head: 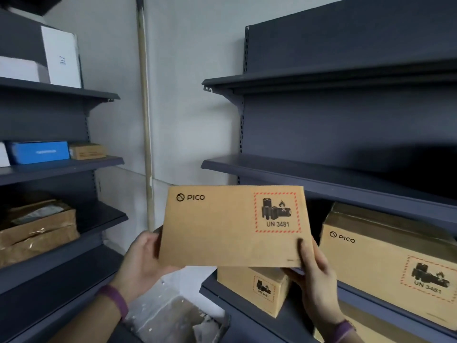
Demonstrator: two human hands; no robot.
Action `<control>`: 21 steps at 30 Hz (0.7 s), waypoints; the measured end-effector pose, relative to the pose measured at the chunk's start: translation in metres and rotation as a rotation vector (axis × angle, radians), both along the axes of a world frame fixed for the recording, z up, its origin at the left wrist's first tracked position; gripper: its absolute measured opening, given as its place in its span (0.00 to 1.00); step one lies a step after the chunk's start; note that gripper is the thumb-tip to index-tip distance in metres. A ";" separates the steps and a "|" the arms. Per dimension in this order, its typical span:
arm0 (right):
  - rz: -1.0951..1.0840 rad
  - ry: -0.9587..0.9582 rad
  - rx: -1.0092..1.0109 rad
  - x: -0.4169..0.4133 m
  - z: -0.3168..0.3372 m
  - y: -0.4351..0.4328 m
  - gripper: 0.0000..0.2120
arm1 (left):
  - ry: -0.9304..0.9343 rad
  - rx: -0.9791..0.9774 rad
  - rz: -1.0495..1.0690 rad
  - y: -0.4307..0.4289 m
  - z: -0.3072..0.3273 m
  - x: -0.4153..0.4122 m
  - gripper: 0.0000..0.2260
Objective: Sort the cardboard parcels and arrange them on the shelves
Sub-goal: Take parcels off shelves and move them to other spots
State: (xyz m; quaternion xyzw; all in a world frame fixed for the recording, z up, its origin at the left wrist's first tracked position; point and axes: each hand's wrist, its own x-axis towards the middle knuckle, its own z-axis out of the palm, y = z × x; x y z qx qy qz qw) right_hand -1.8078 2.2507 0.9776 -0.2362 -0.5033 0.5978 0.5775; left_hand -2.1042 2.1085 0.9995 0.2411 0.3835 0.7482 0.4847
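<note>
I hold a flat brown PICO cardboard parcel (222,226) with a red-bordered UN 3481 battery label in front of me, between the two shelf units. My left hand (142,261) grips its lower left edge. My right hand (314,268) grips its lower right corner, thumb on the front face. On the right unit's lower shelf (291,320) stand a small PICO parcel (257,288), partly hidden behind the held one, and a large PICO parcel (385,258).
The right unit's middle shelf (296,173) and top shelf (284,81) are bare. The left unit holds white boxes (61,58), a blue box (39,152), a small brown box (86,151) and a crumpled taped parcel (37,229). A pole (146,120) leans on the wall. Plastic wrapping (170,315) lies below.
</note>
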 end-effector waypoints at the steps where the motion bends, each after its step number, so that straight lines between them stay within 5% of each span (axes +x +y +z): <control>1: -0.026 0.052 -0.086 0.002 -0.002 0.005 0.18 | -0.020 0.032 -0.037 -0.001 0.001 -0.001 0.15; 6: -0.056 0.133 -0.264 0.006 -0.014 0.020 0.39 | 0.009 -0.141 0.125 0.007 -0.011 -0.007 0.24; 9: -0.022 0.111 -0.285 0.008 -0.023 0.027 0.22 | -0.013 -0.267 0.100 0.004 -0.021 -0.007 0.31; 12: 0.065 0.036 -0.236 0.011 -0.024 0.031 0.30 | -0.134 -0.103 -0.039 0.000 -0.025 0.000 0.23; 15: 0.005 -0.069 -0.215 0.011 -0.016 0.038 0.13 | -0.143 -0.050 0.010 -0.001 -0.027 0.003 0.22; 17: -0.066 -0.189 -0.142 0.005 -0.010 0.041 0.11 | -0.068 -0.043 0.081 0.001 -0.025 0.010 0.20; 21: -0.036 -0.402 0.111 -0.026 0.008 0.016 0.33 | 0.045 -0.009 0.177 0.013 -0.012 0.037 0.22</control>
